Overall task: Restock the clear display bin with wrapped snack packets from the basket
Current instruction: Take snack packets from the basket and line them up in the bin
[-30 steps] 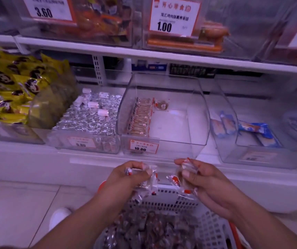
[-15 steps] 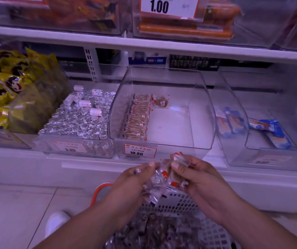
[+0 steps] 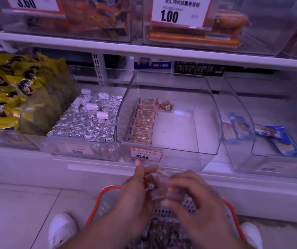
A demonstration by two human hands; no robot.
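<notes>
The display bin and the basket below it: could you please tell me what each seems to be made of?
Display bin: looks like clear rigid plastic with a glossy finish; the shelf and the packets inside show through its walls, and its edges catch light.
Basket: probably moulded plastic, white with a matte look; its wall is a grid of small slots, and an orange rim runs round the top.

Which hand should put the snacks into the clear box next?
Probably the left hand: it sits nearer the clear bin, right below the row of packets, gripping the packet bundle. The right hand is blurred and lower.
</notes>
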